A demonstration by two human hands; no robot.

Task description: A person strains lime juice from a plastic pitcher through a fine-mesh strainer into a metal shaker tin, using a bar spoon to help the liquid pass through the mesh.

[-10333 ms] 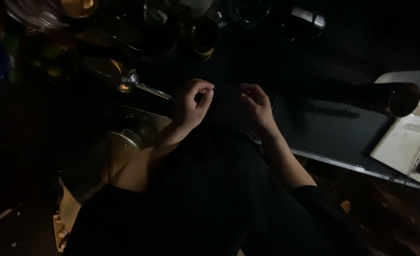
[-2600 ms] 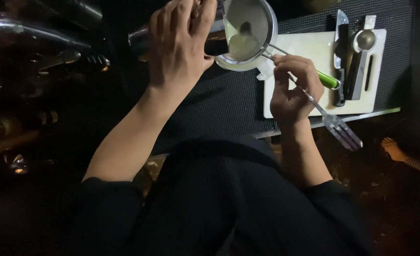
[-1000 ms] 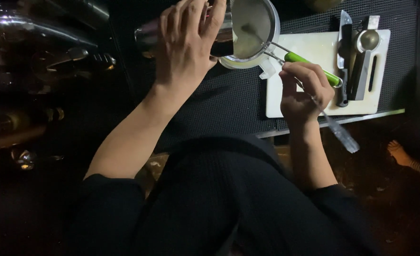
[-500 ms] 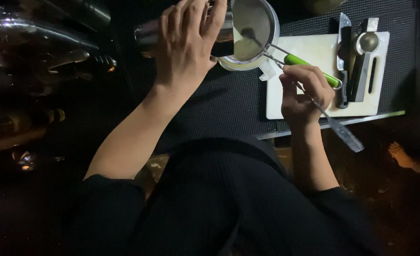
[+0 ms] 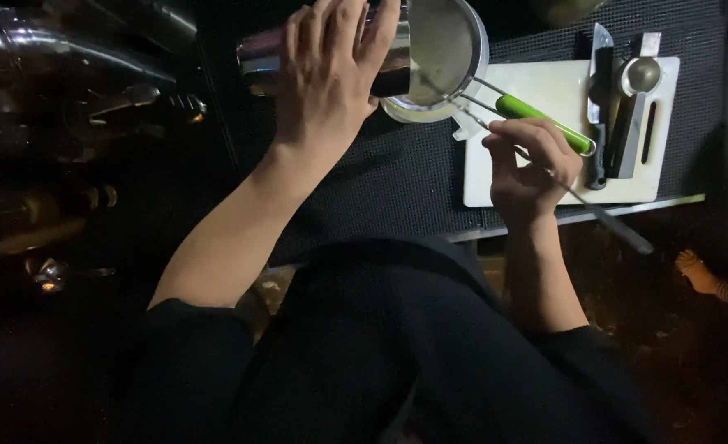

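Steel shaker [image 5: 323, 62] lies tipped sideways in the left hand [image 5: 331, 74], mouth toward the strainer [image 5: 442, 49]. Right hand [image 5: 532, 164] pinches the strainer's green handle [image 5: 540, 122] and a long spoon [image 5: 602, 218] above the table [image 5: 397, 181].

A glossy metal shaker [image 5: 323, 57] and fine metal mesh strainer [image 5: 446, 49] with a smooth green plastic handle [image 5: 540, 122] are seen above a matt, ribbed black mat [image 5: 380, 189].

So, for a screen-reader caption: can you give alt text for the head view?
A left hand tips a metal shaker tin over a round fine-mesh strainer with a green handle; the right hand holds a thin metal bar spoon beside a white cutting board.
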